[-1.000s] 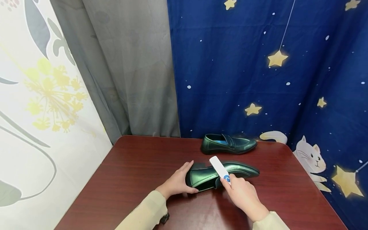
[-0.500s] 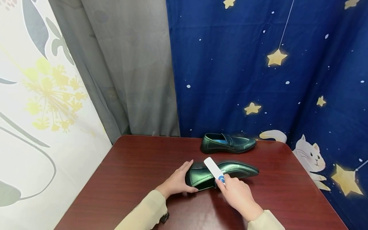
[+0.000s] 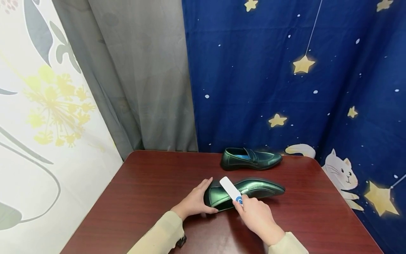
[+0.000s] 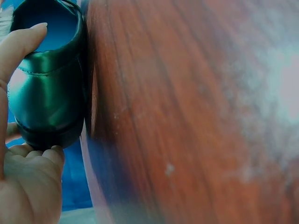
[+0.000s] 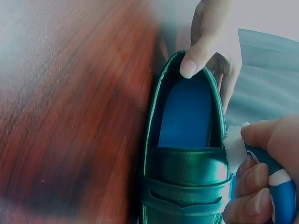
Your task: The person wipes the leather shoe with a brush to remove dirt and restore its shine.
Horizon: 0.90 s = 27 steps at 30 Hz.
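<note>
A shiny dark green loafer (image 3: 258,188) lies tipped on its side, its opening turned toward me and its toe to the right. My left hand (image 3: 198,201) grips it at the heel; in the left wrist view the thumb hooks over the collar and the fingers sit under the heel (image 4: 44,102). My right hand (image 3: 257,217) holds a white and blue brush (image 3: 229,188) slantwise across the shoe's upper side. From the right wrist, white bristles (image 5: 234,147) meet the loafer's side near the strap, and the blue insole (image 5: 187,112) shows inside.
The matching green loafer (image 3: 252,159) stands upright near the back edge of the reddish-brown table (image 3: 152,176). Behind the table hang a grey curtain (image 3: 149,70) and a blue star-patterned curtain (image 3: 247,70). A small black object (image 3: 181,241) shows by the left sleeve.
My right hand and the brush have slid left along the shoe, from the vamp toward the heel. The left hand and the loafer stay in about the same place.
</note>
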{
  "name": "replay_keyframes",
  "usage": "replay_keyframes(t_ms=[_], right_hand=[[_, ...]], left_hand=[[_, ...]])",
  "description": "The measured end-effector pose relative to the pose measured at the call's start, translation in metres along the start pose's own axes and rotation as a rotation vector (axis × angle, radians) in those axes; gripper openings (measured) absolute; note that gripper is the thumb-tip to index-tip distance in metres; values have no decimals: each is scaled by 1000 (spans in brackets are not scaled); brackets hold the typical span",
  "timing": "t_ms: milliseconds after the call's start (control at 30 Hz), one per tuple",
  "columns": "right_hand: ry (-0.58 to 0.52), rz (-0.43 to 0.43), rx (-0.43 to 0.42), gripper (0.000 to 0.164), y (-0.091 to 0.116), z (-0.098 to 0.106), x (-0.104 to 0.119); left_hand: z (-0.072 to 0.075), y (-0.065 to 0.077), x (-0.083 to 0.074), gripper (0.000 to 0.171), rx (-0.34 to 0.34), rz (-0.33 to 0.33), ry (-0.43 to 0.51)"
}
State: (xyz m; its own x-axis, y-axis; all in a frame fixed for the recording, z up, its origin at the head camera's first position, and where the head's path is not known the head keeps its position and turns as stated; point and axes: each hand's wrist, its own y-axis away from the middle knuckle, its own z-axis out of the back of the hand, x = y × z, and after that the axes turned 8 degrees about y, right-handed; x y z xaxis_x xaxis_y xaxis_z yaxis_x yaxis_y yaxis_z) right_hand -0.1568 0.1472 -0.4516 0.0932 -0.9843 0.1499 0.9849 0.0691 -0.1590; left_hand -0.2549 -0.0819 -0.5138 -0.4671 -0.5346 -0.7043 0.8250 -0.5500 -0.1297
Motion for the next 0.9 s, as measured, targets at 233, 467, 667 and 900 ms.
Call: replay_keyframes(t_ms=[233,467,667,900], right_hand=[[9,16,8,36,1,-3,8],[5,37,10,35,1,-4,16],[12,55,6,36,1,-8,22],[16,65,-5,36,1,-14,28]], left_hand=[[-1,0,1,112,-2,3,8],[-1,0,0,113,-4,1,14],[-1,0,1,113,-3,-13,23],[-1,0,3,112,-4,-23,19]])
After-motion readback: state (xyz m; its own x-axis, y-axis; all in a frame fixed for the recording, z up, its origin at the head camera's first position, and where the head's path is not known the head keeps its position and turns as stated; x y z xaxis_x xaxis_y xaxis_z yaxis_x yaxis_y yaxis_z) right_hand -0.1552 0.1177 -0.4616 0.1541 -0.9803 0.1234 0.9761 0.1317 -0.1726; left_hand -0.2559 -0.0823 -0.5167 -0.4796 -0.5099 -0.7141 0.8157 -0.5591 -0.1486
